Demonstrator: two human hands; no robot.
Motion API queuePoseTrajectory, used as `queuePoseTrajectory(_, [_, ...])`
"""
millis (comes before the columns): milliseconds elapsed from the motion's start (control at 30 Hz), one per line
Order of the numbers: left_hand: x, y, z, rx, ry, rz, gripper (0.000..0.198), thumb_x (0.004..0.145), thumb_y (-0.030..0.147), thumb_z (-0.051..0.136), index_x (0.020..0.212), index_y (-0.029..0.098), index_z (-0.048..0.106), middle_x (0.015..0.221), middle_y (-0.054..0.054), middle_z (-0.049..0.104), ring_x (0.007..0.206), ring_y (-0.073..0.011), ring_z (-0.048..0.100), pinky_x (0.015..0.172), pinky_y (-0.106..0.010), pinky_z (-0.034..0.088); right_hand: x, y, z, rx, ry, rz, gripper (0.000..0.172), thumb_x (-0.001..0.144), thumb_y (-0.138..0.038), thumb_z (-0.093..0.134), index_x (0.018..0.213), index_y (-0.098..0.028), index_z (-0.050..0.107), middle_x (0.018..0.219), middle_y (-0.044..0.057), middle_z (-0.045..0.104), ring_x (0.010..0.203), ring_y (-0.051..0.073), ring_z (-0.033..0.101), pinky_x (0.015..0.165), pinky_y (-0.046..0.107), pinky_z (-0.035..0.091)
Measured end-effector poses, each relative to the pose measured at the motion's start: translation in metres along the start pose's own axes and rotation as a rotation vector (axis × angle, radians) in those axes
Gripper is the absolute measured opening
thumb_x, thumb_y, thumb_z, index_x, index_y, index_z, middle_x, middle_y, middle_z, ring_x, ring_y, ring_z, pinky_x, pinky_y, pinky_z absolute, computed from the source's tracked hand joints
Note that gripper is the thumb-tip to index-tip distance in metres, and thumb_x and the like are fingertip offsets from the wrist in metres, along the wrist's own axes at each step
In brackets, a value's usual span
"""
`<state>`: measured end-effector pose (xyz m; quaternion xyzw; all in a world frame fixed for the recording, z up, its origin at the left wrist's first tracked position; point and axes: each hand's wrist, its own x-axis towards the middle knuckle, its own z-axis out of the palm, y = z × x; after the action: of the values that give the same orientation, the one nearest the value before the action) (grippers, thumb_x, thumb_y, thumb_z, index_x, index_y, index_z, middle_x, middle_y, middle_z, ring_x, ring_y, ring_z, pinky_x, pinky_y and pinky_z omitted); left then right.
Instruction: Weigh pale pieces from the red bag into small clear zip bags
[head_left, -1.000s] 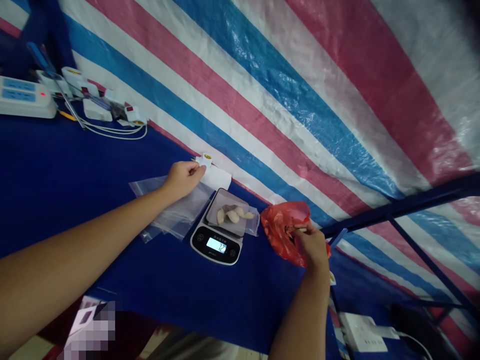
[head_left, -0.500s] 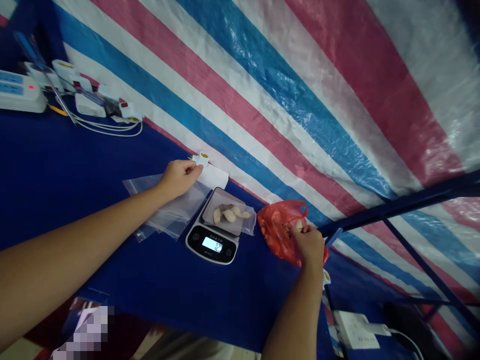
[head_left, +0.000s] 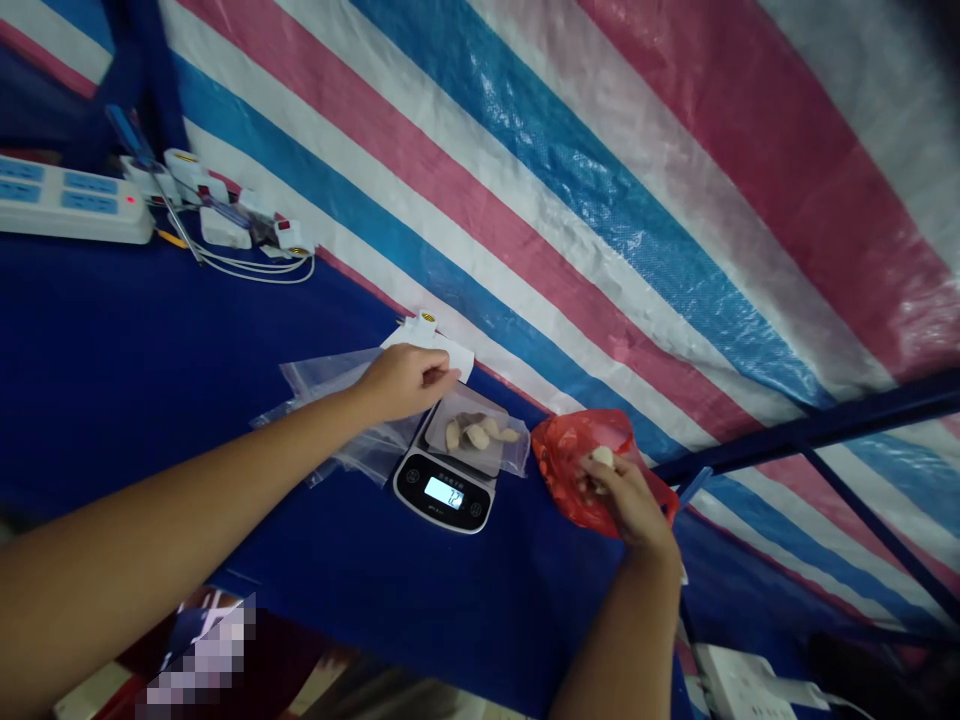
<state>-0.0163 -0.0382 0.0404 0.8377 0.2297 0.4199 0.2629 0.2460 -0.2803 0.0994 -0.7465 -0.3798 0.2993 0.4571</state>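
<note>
The right hand (head_left: 628, 500) grips a pale lump (head_left: 601, 458), the left hand's (head_left: 401, 383) grip unclear, the scale display (head_left: 443, 492) blurred.

Pink-blue-white striped tarpaulin (head_left: 570, 190), dark blue table covering (head_left: 165, 350), red plastic bag (head_left: 562, 470), black scale panel (head_left: 442, 505)

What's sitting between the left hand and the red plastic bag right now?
In the head view, a digital kitchen scale lies between the left hand and the red plastic bag, with pale lumps on its tray.
</note>
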Motion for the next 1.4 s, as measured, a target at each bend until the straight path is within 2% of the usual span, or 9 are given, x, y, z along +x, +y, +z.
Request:
queuePoseTrajectory(100, [-0.005, 0.01, 0.006, -0.013, -0.208, 0.201, 0.019, 0.09, 0.038, 0.056, 0.093, 0.021, 0.064, 0.092, -0.004, 0.066, 0.09, -0.0177, 0.058, 0.078, -0.03, 0.042, 0.015, 0.002, 0.024, -0.064, -0.043, 0.038, 0.025, 0.067, -0.038, 0.076, 0.08, -0.017, 0.073, 0.074, 0.005, 0.068, 0.064, 0.017, 0.061, 0.057, 0.027, 0.048])
queuePoseTrajectory(200, [-0.01, 0.014, 0.016, -0.007, -0.366, 0.287, 0.03, 0.095, 0.041, 0.052, 0.115, 0.025, 0.066, 0.12, -0.008, 0.065, 0.115, -0.023, 0.056, 0.099, -0.037, 0.04, 0.026, 0.005, 0.046, -0.08, 0.006, 0.008, 0.031, 0.065, -0.037, 0.076, 0.089, -0.017, 0.075, 0.074, 0.004, 0.067, 0.063, 0.016, 0.059, 0.051, 0.024, 0.045])
queuePoseTrajectory(367, [-0.014, 0.013, 0.029, -0.007, -0.426, 0.275, 0.032, 0.098, 0.041, 0.049, 0.119, 0.026, 0.067, 0.125, -0.008, 0.066, 0.118, -0.0245, 0.056, 0.103, -0.042, 0.036, 0.033, 0.009, 0.069, -0.069, -0.026, -0.002, 0.043, 0.068, -0.044, 0.082, 0.101, -0.017, 0.074, 0.063, -0.004, 0.057, 0.053, 0.011, 0.047, 0.045, 0.02, 0.033])
queuePoseTrajectory(533, [-0.014, 0.014, 0.029, -0.025, -0.431, 0.278, 0.027, 0.097, 0.038, 0.05, 0.114, 0.027, 0.068, 0.126, -0.007, 0.066, 0.118, -0.0238, 0.056, 0.102, -0.042, 0.035, 0.031, 0.006, 0.073, -0.117, -0.043, -0.002, 0.04, 0.065, -0.05, 0.085, 0.08, -0.015, 0.072, 0.054, -0.005, 0.051, 0.049, 0.009, 0.041, 0.046, 0.021, 0.029])
queuePoseTrajectory(733, [-0.009, 0.008, 0.024, -0.081, -0.393, 0.234, 0.019, 0.093, 0.032, 0.053, 0.103, 0.025, 0.068, 0.122, -0.007, 0.066, 0.116, -0.0237, 0.057, 0.104, -0.045, 0.036, 0.016, 0.004, 0.026, -0.047, 0.058, 0.063, 0.043, 0.068, -0.056, 0.082, 0.068, -0.018, 0.063, 0.049, -0.006, 0.046, 0.043, 0.008, 0.035, 0.043, 0.022, 0.024])
queuePoseTrajectory(900, [-0.002, -0.004, 0.018, -0.208, -0.134, 0.096, 0.016, 0.092, 0.03, 0.052, 0.096, 0.021, 0.064, 0.105, -0.007, 0.068, 0.106, -0.0208, 0.059, 0.093, -0.037, 0.046, 0.012, 0.007, 0.002, 0.015, 0.166, 0.045, 0.045, 0.073, -0.06, 0.077, 0.066, -0.021, 0.055, 0.051, -0.004, 0.049, 0.044, 0.01, 0.038, 0.041, 0.024, 0.022])
queuePoseTrajectory(1067, [-0.001, -0.008, 0.013, -0.172, -0.07, 0.017, 0.012, 0.088, 0.026, 0.054, 0.09, 0.021, 0.064, 0.097, -0.005, 0.066, 0.095, -0.0185, 0.06, 0.079, -0.032, 0.046, 0.014, 0.01, 0.003, 0.132, 0.038, 0.11, 0.028, 0.071, -0.048, 0.069, 0.076, -0.021, 0.06, 0.064, 0.0, 0.059, 0.051, 0.014, 0.05, 0.039, 0.022, 0.03])
queuePoseTrajectory(1200, [0.0, -0.01, 0.014, -0.148, -0.025, 0.011, 0.01, 0.087, 0.024, 0.054, 0.087, 0.02, 0.063, 0.092, -0.004, 0.066, 0.09, -0.0171, 0.059, 0.074, -0.03, 0.044, 0.008, 0.01, 0.0, 0.053, -0.094, 0.195, 0.023, 0.066, -0.036, 0.073, 0.079, -0.02, 0.064, 0.067, -0.001, 0.061, 0.056, 0.013, 0.055, 0.047, 0.021, 0.041])
queuePoseTrajectory(1400, [0.003, -0.02, 0.016, -0.161, 0.032, -0.078, 0.01, 0.085, 0.026, 0.057, 0.083, 0.019, 0.063, 0.088, -0.004, 0.066, 0.08, -0.0145, 0.056, 0.067, -0.028, 0.042, 0.0, 0.008, 0.003, -0.097, -0.218, 0.178, 0.041, 0.064, -0.046, 0.087, 0.092, -0.018, 0.074, 0.084, 0.003, 0.069, 0.075, 0.017, 0.067, 0.069, 0.03, 0.057])
